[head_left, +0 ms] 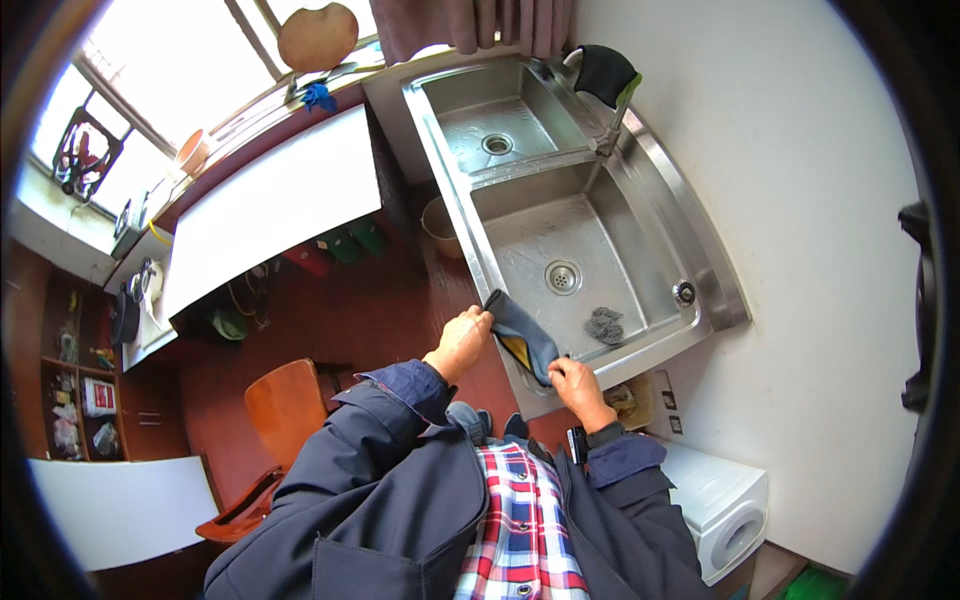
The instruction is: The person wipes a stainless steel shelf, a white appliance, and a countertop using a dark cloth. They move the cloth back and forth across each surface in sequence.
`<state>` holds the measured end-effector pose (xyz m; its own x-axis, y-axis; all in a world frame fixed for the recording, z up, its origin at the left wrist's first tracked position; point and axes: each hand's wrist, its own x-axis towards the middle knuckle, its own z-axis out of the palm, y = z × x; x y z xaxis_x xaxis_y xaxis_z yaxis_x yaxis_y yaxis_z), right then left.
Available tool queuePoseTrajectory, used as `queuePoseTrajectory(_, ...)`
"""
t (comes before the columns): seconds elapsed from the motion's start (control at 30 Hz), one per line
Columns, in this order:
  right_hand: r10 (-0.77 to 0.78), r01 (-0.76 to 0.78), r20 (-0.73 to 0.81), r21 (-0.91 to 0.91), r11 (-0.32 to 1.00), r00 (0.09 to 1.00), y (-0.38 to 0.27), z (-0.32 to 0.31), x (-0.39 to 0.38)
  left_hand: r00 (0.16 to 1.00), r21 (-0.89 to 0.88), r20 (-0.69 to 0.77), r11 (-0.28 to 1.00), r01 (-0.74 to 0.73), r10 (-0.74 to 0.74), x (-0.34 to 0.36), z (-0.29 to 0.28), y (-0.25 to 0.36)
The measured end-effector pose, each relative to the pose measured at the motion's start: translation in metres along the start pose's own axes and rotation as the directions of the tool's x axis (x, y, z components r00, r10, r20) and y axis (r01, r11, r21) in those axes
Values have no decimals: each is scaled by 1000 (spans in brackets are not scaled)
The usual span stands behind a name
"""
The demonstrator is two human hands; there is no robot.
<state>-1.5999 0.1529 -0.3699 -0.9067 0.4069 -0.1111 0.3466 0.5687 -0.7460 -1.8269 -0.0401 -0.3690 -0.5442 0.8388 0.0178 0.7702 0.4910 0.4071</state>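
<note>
The left hand [465, 342] and the right hand [578, 388] pinched opposite ends of the cloth [530, 332], probably so that it was held spread beside the sink [540, 230].

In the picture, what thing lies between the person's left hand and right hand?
In the head view, a blue-grey cloth, partly yellow, stretches between the left hand and the right hand.
</note>
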Motion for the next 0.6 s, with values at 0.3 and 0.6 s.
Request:
queuePoseTrajectory(0.3, 297, -307, 82, 161, 938, 951, -6, 30, 11, 961, -205, 257, 978, -48, 101, 56, 6, -56)
queuePoseTrajectory(0.6, 305, -309, -158, -4, 951, 939, -66, 85, 73, 879, -45, 393, 961, -274, 269, 131, -5, -139)
